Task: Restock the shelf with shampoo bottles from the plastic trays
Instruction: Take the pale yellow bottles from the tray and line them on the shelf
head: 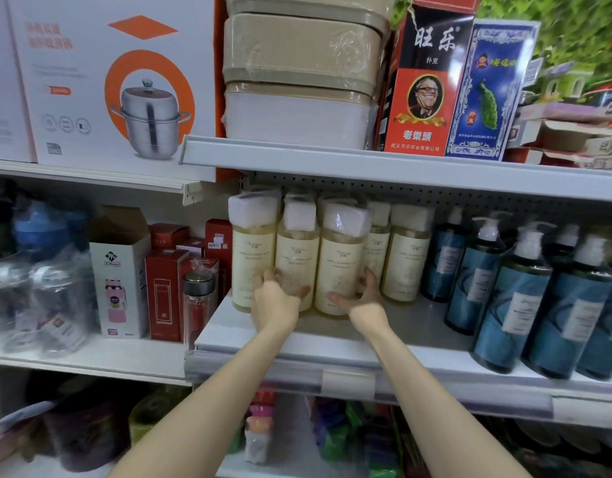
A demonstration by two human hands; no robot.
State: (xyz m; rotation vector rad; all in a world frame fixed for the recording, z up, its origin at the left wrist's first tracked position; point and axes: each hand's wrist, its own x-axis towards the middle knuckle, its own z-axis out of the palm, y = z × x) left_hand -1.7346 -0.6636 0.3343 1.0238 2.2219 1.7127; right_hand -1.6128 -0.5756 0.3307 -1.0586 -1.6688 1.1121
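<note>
The left hand (pixel 278 300) wraps its fingers round one cream shampoo bottle (pixel 297 267). The right hand (pixel 365 294) curls round the next cream bottle (pixel 339 270). Both bottles stand on the shelf (pixel 332 326), touching side by side. They are tall and packed tight, so a hard push could tip them into the back row (pixel 406 250). A bump sideways could knock over the blue bottles (pixel 525 291) near them. The trays are not in view.

Shelf (pixel 411 322) bears cream bottles (pixel 339 263) and, seemingly, blue pump bottles (pixel 511 305).
</note>
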